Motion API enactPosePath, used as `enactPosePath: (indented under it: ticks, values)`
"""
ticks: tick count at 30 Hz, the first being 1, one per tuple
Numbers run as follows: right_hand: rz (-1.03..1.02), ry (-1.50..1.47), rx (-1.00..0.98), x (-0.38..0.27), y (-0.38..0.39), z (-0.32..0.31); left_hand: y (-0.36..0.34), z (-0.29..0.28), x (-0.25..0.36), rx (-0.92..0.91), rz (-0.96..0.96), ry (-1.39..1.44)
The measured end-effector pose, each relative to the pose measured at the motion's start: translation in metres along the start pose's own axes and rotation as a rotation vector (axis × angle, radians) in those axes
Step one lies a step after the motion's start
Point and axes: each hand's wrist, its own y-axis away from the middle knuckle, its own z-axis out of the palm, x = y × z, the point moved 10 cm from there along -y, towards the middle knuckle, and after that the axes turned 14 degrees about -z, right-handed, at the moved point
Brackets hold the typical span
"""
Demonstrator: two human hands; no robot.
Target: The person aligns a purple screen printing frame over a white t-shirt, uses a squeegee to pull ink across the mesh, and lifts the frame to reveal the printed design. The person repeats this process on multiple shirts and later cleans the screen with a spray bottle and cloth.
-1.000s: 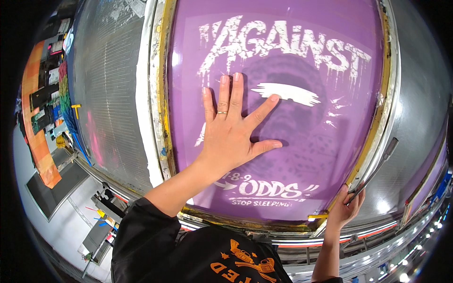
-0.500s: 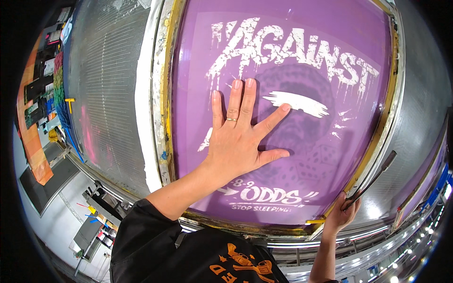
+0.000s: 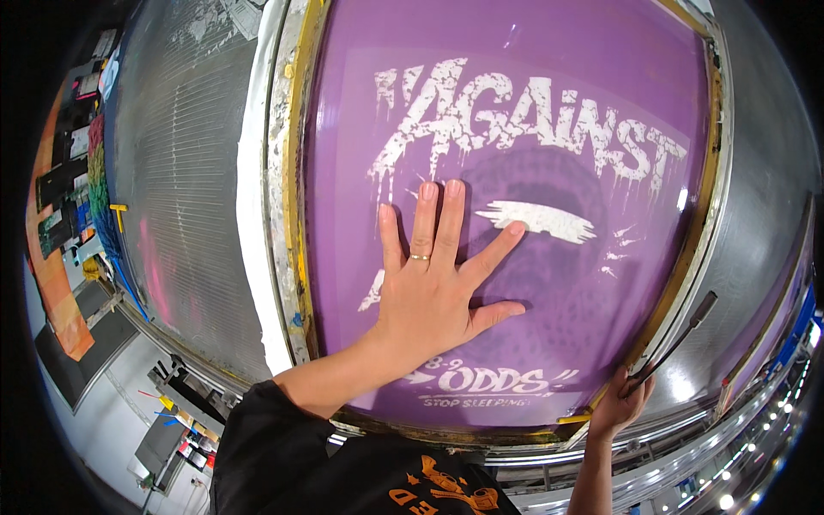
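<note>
Purple printing screen (image 3: 558, 335): centre of the frame, reaching the upper edge; stained side rails (image 3: 299, 215).
Left hand (image 3: 429, 296): centre, palm down against the purple surface, fingers fanned wide, nothing grasped. Leaning harder on one spot could, in judgement, stretch the mesh or tip the screen out of line.
Ring (image 3: 420, 257): gold-coloured, worn on the left hand; might scratch the surface should the hand drag.
White brush-stroke patch (image 3: 545, 221): right of centre; index fingertip overlaps its lower edge. Ink there, if wet, could smear; wetness cannot be told.
White lettering (image 3: 536, 112): upper centre; a shifted screen would probably spoil its register.
Right hand (image 3: 620, 408): lower right, fingers curled round a dark rod; firmness of grip cannot be told.
Dark rod (image 3: 682, 335): slanting up and right past the screen's edge; attachment unclear. A slip could knock the rail or scrape the grey platen (image 3: 755, 215), right.
Yellow bar (image 3: 573, 420): lower right corner, just beside the right hand; the wrist could catch it.
</note>
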Motion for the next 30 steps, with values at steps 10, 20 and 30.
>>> enactPosePath:
  ticks: [10,20,30]
  values:
    - [-0.181,0.074,0.042,-0.019,-0.001,-0.004,0.0,-0.001,-0.002,-0.068,0.006,0.027]
    - [-0.152,0.102,0.049,-0.027,-0.005,-0.005,0.002,0.0,-0.005,-0.089,-0.006,0.048]
    - [-0.129,0.057,0.032,-0.027,-0.006,-0.003,0.003,-0.001,-0.006,-0.067,-0.024,0.064]
